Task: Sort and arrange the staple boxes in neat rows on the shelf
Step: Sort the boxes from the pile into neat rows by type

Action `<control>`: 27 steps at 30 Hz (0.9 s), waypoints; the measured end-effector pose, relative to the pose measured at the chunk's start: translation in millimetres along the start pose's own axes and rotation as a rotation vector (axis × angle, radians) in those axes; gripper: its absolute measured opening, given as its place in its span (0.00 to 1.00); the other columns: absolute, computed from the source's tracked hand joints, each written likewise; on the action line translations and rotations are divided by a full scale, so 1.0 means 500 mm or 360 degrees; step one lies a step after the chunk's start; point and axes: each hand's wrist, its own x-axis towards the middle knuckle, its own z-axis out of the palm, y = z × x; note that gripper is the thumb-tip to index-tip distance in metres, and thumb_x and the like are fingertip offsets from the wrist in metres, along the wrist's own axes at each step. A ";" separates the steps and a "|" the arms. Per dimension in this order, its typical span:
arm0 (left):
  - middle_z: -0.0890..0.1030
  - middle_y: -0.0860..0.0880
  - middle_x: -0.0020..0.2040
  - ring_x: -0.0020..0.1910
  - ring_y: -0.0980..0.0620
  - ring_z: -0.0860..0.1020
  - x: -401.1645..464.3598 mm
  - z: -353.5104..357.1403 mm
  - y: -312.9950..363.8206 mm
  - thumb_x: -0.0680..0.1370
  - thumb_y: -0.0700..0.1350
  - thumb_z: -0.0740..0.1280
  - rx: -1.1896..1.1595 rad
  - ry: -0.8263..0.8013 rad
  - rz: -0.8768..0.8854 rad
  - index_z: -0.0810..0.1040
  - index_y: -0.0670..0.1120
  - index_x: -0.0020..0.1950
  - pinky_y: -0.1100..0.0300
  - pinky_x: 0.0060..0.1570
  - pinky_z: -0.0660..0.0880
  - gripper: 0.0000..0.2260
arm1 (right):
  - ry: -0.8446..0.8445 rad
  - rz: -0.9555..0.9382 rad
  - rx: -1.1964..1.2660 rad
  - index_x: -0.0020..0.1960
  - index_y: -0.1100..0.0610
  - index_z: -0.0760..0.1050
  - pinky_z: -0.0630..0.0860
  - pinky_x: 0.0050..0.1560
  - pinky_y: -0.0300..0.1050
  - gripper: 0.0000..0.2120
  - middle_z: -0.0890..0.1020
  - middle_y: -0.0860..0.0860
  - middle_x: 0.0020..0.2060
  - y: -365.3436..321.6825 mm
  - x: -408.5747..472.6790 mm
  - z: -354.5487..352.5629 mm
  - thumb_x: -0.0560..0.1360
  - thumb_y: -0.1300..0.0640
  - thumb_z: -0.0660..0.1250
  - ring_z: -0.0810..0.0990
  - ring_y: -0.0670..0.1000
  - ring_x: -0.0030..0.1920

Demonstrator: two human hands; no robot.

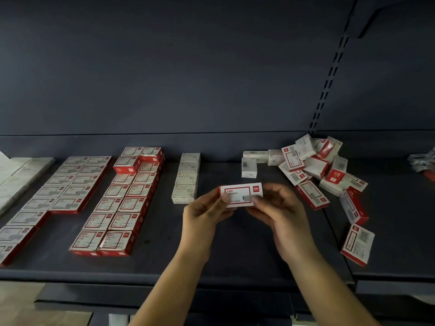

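While one staple box is held above the dark shelf, it is pinched at its two short ends: the left hand grips the left end with curled fingers and thumb, and the right hand grips the right end in the same way. The box is kept face up, between the pale column of boxes and the loose pile on the right. Neat red rows are already laid at the left.

Such a box is judged to be small, light and made of thin stiff card, so it can be dented if it is squeezed hard. The printed faces look smooth and perhaps a little slippery. It is best taken by the narrow ends or the long edges, with light pressure only, and lowered flat beside a finished row.
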 end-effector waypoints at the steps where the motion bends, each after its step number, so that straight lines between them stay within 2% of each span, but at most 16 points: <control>1: 0.84 0.46 0.46 0.48 0.48 0.82 -0.001 -0.004 0.001 0.71 0.42 0.68 0.0011 0.0040 0.0032 0.81 0.42 0.53 0.59 0.46 0.79 0.11 | 0.0012 -0.0012 -0.0020 0.50 0.61 0.75 0.80 0.42 0.41 0.09 0.84 0.54 0.43 0.004 -0.002 0.004 0.71 0.70 0.66 0.83 0.53 0.47; 5: 0.84 0.48 0.46 0.49 0.51 0.82 -0.012 -0.025 -0.002 0.72 0.43 0.68 0.0108 0.0246 0.0181 0.79 0.41 0.57 0.60 0.46 0.79 0.15 | 0.0041 -0.0062 -0.0045 0.56 0.57 0.74 0.79 0.43 0.40 0.16 0.84 0.53 0.44 0.030 -0.017 0.034 0.71 0.68 0.67 0.83 0.50 0.48; 8: 0.84 0.47 0.47 0.50 0.52 0.82 -0.021 -0.047 0.006 0.71 0.45 0.68 0.0172 0.0307 0.0283 0.80 0.40 0.57 0.60 0.49 0.79 0.17 | 0.0026 -0.0110 -0.0100 0.57 0.53 0.75 0.79 0.45 0.38 0.16 0.84 0.48 0.46 0.047 -0.027 0.067 0.71 0.66 0.67 0.82 0.48 0.50; 11: 0.84 0.51 0.46 0.50 0.56 0.81 -0.017 -0.081 0.019 0.73 0.44 0.66 0.0338 0.0293 0.0415 0.80 0.49 0.54 0.64 0.52 0.77 0.10 | 0.0013 -0.0128 -0.0129 0.57 0.52 0.75 0.78 0.45 0.37 0.17 0.84 0.45 0.46 0.063 -0.029 0.102 0.71 0.66 0.67 0.82 0.47 0.50; 15: 0.81 0.54 0.45 0.46 0.63 0.79 -0.003 -0.148 0.040 0.77 0.40 0.64 0.0730 0.0193 0.0646 0.74 0.58 0.54 0.72 0.45 0.73 0.12 | 0.0013 -0.0138 -0.0191 0.57 0.51 0.75 0.78 0.46 0.37 0.17 0.84 0.46 0.46 0.079 -0.029 0.161 0.71 0.65 0.67 0.82 0.46 0.51; 17: 0.79 0.54 0.48 0.49 0.63 0.77 0.006 -0.198 0.057 0.78 0.40 0.64 0.1011 0.0115 0.0743 0.73 0.56 0.59 0.75 0.47 0.72 0.13 | 0.0012 -0.0135 -0.0193 0.57 0.51 0.75 0.78 0.47 0.37 0.17 0.84 0.46 0.47 0.087 -0.029 0.200 0.71 0.65 0.66 0.82 0.46 0.51; 18: 0.78 0.53 0.53 0.53 0.61 0.76 0.012 -0.226 0.069 0.78 0.42 0.64 0.1197 0.0093 0.0818 0.72 0.52 0.64 0.75 0.50 0.70 0.14 | 0.0005 -0.0133 -0.0187 0.57 0.51 0.75 0.78 0.47 0.37 0.17 0.84 0.47 0.48 0.092 -0.030 0.221 0.72 0.66 0.66 0.82 0.46 0.51; 20: 0.73 0.49 0.63 0.63 0.56 0.68 0.024 -0.283 0.097 0.78 0.47 0.62 0.1595 0.0022 0.1024 0.66 0.45 0.71 0.70 0.60 0.65 0.22 | -0.0029 -0.0113 -0.0200 0.60 0.56 0.75 0.79 0.48 0.39 0.18 0.84 0.50 0.50 0.103 -0.032 0.266 0.72 0.67 0.66 0.82 0.48 0.52; 22: 0.70 0.45 0.67 0.67 0.48 0.65 0.027 -0.334 0.124 0.75 0.50 0.60 0.1893 -0.0171 0.1181 0.62 0.45 0.72 0.57 0.63 0.67 0.26 | -0.0047 -0.0080 -0.0226 0.60 0.59 0.76 0.79 0.49 0.43 0.17 0.84 0.51 0.49 0.122 -0.037 0.316 0.72 0.68 0.67 0.82 0.50 0.51; 24: 0.73 0.44 0.65 0.65 0.45 0.68 0.024 -0.381 0.139 0.73 0.51 0.59 0.2098 -0.0334 0.1289 0.64 0.47 0.69 0.50 0.58 0.73 0.25 | -0.0063 -0.0037 -0.0300 0.57 0.57 0.77 0.79 0.50 0.47 0.17 0.84 0.51 0.47 0.150 -0.048 0.366 0.71 0.70 0.67 0.83 0.51 0.49; 27: 0.78 0.47 0.56 0.57 0.48 0.71 0.020 -0.457 0.148 0.71 0.50 0.59 0.2256 -0.0340 0.1386 0.72 0.46 0.63 0.54 0.50 0.77 0.21 | -0.0120 0.0042 -0.0416 0.53 0.52 0.78 0.79 0.49 0.50 0.16 0.84 0.50 0.46 0.198 -0.069 0.438 0.71 0.69 0.68 0.83 0.49 0.47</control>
